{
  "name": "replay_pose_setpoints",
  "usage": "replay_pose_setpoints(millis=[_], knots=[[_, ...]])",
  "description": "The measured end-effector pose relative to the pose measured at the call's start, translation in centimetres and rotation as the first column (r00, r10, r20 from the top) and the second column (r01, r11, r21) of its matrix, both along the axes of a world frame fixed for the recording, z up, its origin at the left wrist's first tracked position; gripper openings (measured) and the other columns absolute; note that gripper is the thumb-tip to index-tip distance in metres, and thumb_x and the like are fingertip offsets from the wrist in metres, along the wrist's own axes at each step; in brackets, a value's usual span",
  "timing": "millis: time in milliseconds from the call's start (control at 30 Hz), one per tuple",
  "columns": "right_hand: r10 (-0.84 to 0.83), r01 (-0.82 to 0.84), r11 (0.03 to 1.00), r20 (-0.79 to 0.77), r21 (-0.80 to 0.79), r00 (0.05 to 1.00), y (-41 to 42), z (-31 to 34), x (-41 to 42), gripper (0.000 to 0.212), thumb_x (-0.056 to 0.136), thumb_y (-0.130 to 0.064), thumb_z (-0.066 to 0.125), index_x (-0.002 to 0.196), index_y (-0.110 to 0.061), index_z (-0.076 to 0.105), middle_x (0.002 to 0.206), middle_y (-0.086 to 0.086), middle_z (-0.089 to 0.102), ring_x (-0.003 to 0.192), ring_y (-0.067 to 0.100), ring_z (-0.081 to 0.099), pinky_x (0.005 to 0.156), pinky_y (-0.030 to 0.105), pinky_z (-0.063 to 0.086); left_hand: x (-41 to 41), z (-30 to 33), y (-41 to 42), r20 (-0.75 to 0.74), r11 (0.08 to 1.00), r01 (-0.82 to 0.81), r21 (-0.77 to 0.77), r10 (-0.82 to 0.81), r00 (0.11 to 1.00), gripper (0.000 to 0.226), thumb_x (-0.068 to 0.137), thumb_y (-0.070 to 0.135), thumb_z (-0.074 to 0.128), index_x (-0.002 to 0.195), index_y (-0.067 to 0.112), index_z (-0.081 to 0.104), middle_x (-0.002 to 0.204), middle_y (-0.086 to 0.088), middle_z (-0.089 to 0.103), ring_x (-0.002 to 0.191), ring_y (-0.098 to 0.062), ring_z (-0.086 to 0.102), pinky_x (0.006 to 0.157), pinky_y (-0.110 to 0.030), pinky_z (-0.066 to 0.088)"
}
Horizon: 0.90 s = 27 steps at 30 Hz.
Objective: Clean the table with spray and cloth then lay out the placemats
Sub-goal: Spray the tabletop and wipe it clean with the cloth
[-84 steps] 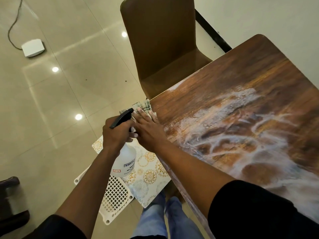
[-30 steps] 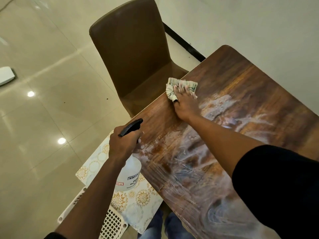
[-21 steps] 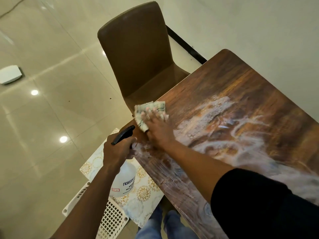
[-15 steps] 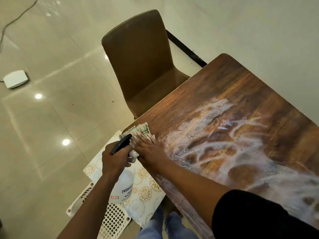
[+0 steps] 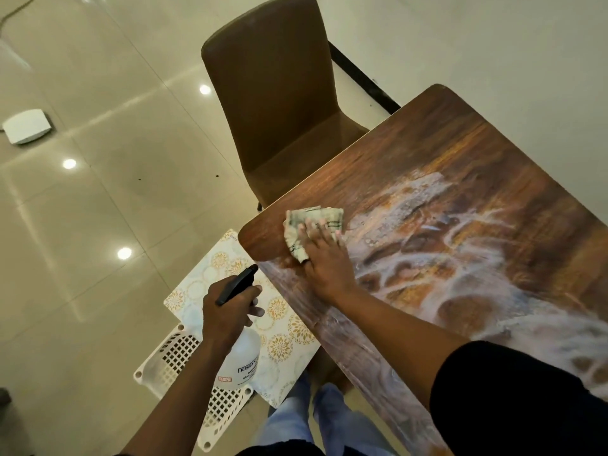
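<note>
R hand (image 5: 324,258) lies flat, fingers spread, pressing folded patterned cloth (image 5: 312,227) onto the table (image 5: 460,199) near its corner at 9 o'clock; L hand (image 5: 227,311) grips the spray bottle (image 5: 241,357) by the neck, off the table edge at 7 o'clock. Placemats (image 5: 263,311) sit below on a white lattice rack (image 5: 184,360), still to be laid. Risk, my judgement: cloth so close to the edge could slide off w/ an outward stroke, or a squeezed trigger could wet the mats below.

The spray bottle (image 5: 241,358) label reads "KISSAN"; the smaller print is illegible.
</note>
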State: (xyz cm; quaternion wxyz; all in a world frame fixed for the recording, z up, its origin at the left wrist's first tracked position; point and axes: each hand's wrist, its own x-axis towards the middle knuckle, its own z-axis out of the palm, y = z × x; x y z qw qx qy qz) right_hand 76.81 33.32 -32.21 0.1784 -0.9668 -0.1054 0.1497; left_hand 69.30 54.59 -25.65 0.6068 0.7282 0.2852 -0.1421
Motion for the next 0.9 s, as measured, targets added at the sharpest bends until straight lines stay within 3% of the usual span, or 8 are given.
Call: replay_pose_setpoints(millis=[100, 233, 433, 533, 700, 900], knots=[[0.182, -0.183, 0.983, 0.034, 0.017, 0.983, 2.6, -0.5, -2.6, 0.068, 0.101, -0.044, 0.038, 0.162, -0.031, 0.012, 0.171, -0.006, 0.005, 0.157, 0.021, -0.002, 0.126, 0.050, 0.004, -0.6, 0.1, 0.0, 0.011, 1.000, -0.024, -0.004, 0.024, 1.000, 0.031, 0.096, 0.001, 0.072, 0.091, 0.032, 0.074, 0.069, -0.015, 0.070, 0.062, -0.033, 0.076, 0.046, -0.027, 0.046], [0.269, -0.271, 0.962, 0.091, 0.018, 0.959, 5.8, -1.0, -2.5, 0.071, 0.101, -0.028, 0.045, 0.163, -0.028, 0.010, 0.171, -0.005, 0.005, 0.158, 0.020, -0.002, 0.126, 0.047, 0.001, -0.9, 0.0, 0.1, 0.017, 0.999, -0.048, 0.005, 0.048, 0.999, 0.031, 0.096, 0.001, 0.072, 0.090, 0.032, 0.073, 0.066, -0.013, 0.069, 0.060, -0.033, 0.075, 0.047, -0.027, 0.045], [0.204, -0.210, 0.976, 0.092, 0.058, 0.975, 6.9, -0.7, -2.7, 0.072, 0.099, -0.024, 0.046, 0.163, -0.027, 0.013, 0.171, -0.008, 0.005, 0.157, 0.017, -0.003, 0.127, 0.046, 0.001, -0.6, -0.1, 0.3, 0.024, 0.999, -0.033, 0.028, 0.033, 0.999, 0.023, 0.095, 0.001, 0.072, 0.092, 0.023, 0.075, 0.065, -0.011, 0.070, 0.061, -0.033, 0.077, 0.045, -0.025, 0.045], [0.192, -0.202, 0.976, 0.113, 0.080, 0.975, 5.3, -0.8, -5.3, 0.073, 0.097, -0.024, 0.048, 0.162, -0.026, 0.016, 0.171, -0.007, 0.008, 0.157, 0.016, -0.003, 0.126, 0.048, 0.005, -0.8, 0.0, 0.1, 0.034, 0.999, -0.009, 0.031, 0.008, 0.999, 0.030, 0.095, -0.001, 0.070, 0.090, 0.029, 0.074, 0.066, -0.011, 0.070, 0.062, -0.033, 0.077, 0.045, -0.024, 0.045], [0.169, -0.182, 0.980, 0.146, 0.080, 0.975, 0.4, -1.4, -11.9, 0.078, 0.093, -0.023, 0.054, 0.162, -0.024, 0.018, 0.171, -0.005, 0.009, 0.158, 0.018, 0.000, 0.125, 0.051, 0.012, -1.2, -0.2, -0.6, 0.018, 1.000, 0.027, 0.009, -0.027, 0.999, 0.016, 0.095, 0.000, 0.071, 0.100, 0.014, 0.077, 0.067, -0.012, 0.071, 0.059, -0.030, 0.076, 0.043, -0.026, 0.045], [-0.005, 0.000, 0.999, 0.120, 0.038, 0.993, 1.1, -0.7, -13.2, 0.080, 0.089, -0.024, 0.054, 0.162, -0.022, 0.020, 0.170, -0.002, 0.011, 0.158, 0.019, 0.001, 0.125, 0.052, 0.013, -2.3, -0.3, -1.0, 0.035, 1.000, 0.025, -0.013, -0.024, 0.999, 0.029, 0.095, 0.001, 0.073, 0.089, 0.029, 0.074, 0.067, -0.013, 0.070, 0.059, -0.031, 0.076, 0.044, -0.026, 0.046]])
